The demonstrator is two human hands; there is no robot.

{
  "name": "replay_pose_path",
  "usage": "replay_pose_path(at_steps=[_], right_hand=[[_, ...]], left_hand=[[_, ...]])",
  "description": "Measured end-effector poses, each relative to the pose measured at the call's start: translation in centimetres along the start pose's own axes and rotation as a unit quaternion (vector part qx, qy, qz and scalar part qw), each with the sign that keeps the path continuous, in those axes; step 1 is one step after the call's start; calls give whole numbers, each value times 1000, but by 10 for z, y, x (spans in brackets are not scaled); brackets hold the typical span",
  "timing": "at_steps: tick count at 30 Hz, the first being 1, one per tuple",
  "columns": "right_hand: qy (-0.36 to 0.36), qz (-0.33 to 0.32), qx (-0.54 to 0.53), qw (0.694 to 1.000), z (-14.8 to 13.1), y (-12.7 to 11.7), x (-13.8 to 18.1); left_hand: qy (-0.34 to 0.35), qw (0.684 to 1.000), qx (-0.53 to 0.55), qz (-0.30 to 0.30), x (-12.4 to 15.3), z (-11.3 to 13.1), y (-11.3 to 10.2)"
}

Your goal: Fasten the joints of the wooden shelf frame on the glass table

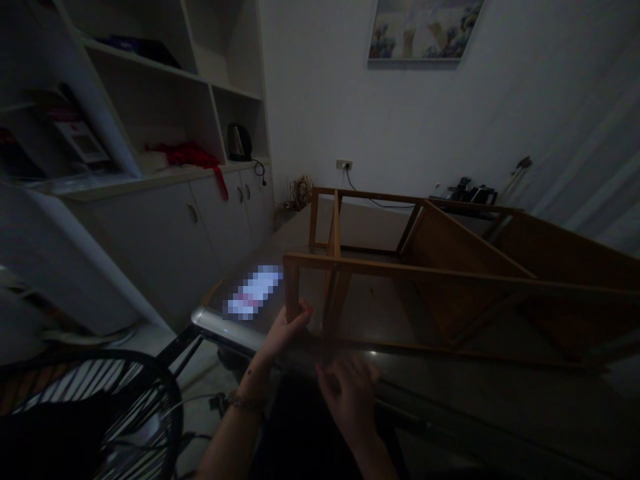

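A wooden shelf frame (430,267) lies on its side on a dark glass table (500,400). My left hand (287,327) is closed around the near left corner post of the frame. My right hand (350,393) hovers just below the frame's near bottom rail, over the table edge. Its fingers are curled and blurred, and nothing shows in them.
White cabinets with open shelves (165,173) line the left wall; a kettle (239,142) and red cloth (193,157) sit on the counter. A black wire chair (100,407) stands at lower left. A wall socket (344,164), a picture (423,30) and dark items (473,193) lie behind.
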State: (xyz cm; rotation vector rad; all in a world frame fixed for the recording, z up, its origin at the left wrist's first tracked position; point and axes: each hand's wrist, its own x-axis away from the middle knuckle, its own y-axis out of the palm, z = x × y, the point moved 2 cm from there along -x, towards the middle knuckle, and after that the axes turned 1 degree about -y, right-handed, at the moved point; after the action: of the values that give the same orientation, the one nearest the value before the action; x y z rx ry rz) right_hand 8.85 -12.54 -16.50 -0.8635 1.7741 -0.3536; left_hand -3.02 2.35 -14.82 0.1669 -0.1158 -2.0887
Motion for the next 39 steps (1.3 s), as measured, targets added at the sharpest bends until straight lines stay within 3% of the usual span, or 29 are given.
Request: replay_pose_path(at_steps=[8, 20, 30, 34, 39], right_hand=[[43, -18, -2, 999, -8, 3, 0], [12, 1, -1, 1000, -2, 12, 8], [-55, -57, -47, 996, 6, 12, 1], [-106, -142, -23, 984, 9, 2, -5], [-171, -194, -3, 966, 12, -9, -28]], left_hand=[[3, 1000, -10, 4, 2, 3, 1], [5, 1000, 8, -4, 0, 0, 0], [-3, 1000, 11, 8, 3, 4, 3], [-3, 1000, 5, 14, 4, 7, 3], [1, 1000, -5, 10, 4, 8, 3]])
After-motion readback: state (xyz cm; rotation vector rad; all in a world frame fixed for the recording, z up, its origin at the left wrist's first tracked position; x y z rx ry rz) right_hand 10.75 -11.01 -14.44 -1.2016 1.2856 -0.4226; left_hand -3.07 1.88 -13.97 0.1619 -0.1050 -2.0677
